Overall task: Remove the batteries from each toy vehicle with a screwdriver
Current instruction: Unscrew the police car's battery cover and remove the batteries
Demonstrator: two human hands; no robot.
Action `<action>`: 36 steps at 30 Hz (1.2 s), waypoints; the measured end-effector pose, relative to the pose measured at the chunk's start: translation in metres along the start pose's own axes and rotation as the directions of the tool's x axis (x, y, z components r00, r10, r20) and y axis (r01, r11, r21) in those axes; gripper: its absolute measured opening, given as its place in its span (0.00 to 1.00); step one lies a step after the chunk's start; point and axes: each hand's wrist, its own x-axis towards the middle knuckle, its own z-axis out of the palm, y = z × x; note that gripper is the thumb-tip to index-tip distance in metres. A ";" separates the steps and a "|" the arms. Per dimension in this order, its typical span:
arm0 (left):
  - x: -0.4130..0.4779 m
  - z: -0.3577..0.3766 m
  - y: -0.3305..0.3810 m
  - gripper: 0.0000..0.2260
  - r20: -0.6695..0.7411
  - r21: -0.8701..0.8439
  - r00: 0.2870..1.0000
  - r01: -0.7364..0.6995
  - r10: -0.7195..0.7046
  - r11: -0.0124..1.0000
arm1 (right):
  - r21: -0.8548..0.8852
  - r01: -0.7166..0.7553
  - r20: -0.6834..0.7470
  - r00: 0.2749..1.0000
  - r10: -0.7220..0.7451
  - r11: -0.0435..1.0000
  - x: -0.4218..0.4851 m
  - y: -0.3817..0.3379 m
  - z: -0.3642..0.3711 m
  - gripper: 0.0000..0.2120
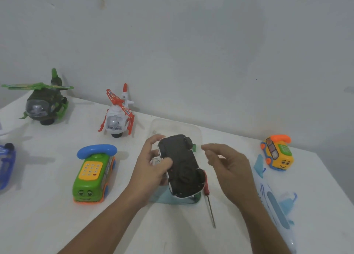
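My left hand (153, 165) grips a toy car (182, 163) turned upside down, its black underside and wheels facing up, held above a clear plastic container (176, 127). Something small and white, maybe a battery, shows under my left thumb. My right hand (228, 167) hovers just right of the car, fingers loosely curled and holding nothing. A screwdriver (208, 198) with a red handle lies on the table below the car, its metal shaft pointing toward me.
On the white table (47, 215) stand a green helicopter (44, 104), a red-and-white helicopter (118, 117), a green phone bus (93, 175), an orange-yellow phone bus (277, 154), a white-and-blue airplane (275, 200) and a blue toy (6, 163) at the left edge.
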 end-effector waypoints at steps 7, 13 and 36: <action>0.004 0.000 -0.003 0.23 -0.039 -0.015 0.999 -0.010 0.009 1.000 | -0.644 -0.207 0.259 0.847 0.465 0.736 -0.017 0.016 0.012 0.10; 0.001 0.002 -0.002 0.23 -0.016 -0.006 1.000 -0.015 0.014 1.000 | -0.693 -0.237 0.255 0.803 0.539 0.681 -0.037 0.031 0.040 0.33; 0.001 0.008 0.000 0.23 -0.001 0.025 1.000 -0.011 0.011 1.000 | 0.169 0.260 -0.187 0.956 -0.228 0.951 0.009 -0.030 0.006 0.36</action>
